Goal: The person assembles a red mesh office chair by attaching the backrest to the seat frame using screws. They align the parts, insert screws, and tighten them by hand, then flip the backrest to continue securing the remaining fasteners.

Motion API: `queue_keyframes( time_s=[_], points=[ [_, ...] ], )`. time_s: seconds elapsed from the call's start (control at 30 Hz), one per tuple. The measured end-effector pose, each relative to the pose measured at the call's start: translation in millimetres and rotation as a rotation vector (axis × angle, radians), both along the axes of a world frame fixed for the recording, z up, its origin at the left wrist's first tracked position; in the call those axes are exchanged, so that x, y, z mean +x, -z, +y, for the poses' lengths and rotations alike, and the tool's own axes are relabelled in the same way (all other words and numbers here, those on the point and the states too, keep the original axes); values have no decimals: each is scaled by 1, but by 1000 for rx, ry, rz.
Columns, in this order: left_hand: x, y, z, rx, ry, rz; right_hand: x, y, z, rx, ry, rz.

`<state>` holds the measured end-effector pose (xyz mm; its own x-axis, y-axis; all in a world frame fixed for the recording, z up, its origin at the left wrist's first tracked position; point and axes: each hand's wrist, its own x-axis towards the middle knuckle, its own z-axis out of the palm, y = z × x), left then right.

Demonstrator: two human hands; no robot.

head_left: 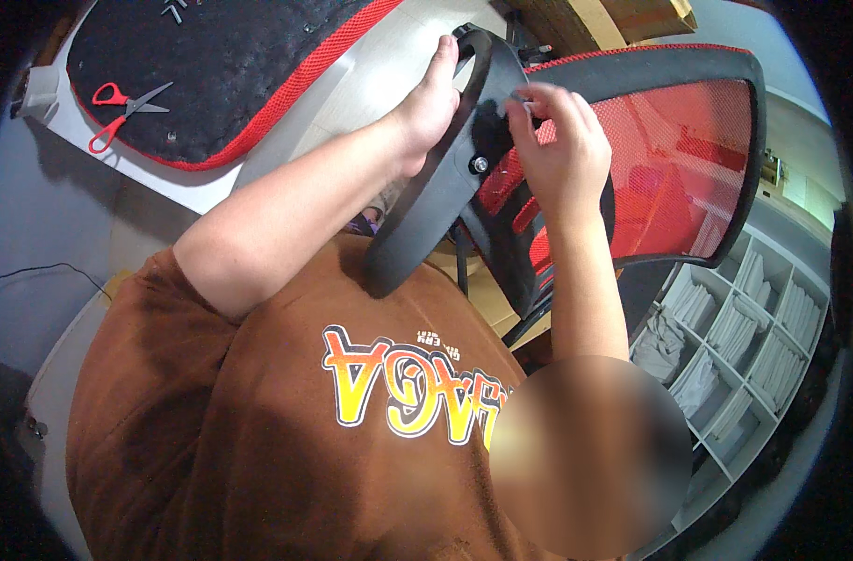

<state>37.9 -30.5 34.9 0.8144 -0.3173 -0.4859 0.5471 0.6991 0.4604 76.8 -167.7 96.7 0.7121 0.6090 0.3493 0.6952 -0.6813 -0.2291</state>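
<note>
My left hand (431, 107) grips the outer side of a black looped chair armrest (394, 238), its thumb up and its other fingers hidden behind the loop. The armrest stands tilted against the side of a chair backrest (688, 150) of red mesh in a black frame. A silver bolt (480, 165) shows in the armrest's flat mounting part. Just above that bolt my right hand (566, 154) has thumb and fingertips pinched together at the armrest. Whatever is between those fingertips is too small and blurred to make out.
A white table (207, 194) at the upper left bears a black seat pad (221, 75) with a red mesh edge. Red-handled scissors (125, 112) and small metal L-shaped pieces (174, 10) lie on it. Cardboard (646, 19) is at the far side; a white compartment shelf (725, 346) stands right.
</note>
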Motion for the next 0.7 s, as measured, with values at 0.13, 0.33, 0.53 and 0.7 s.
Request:
queue_keyframes(
  time_s=[0.13,0.33,0.53,0.7],
  points=[
    [1,-2,-4,31,-58,18,4,-3,11,54,180,126],
    [1,6,-6,103,-3,-18,9,-7,-6,126,148,186],
    [2,9,-3,65,12,-30,-1,-8,-36,39,124,37],
    [0,10,-1,26,6,-23,-21,2,-37,128,124,167]
  ],
)
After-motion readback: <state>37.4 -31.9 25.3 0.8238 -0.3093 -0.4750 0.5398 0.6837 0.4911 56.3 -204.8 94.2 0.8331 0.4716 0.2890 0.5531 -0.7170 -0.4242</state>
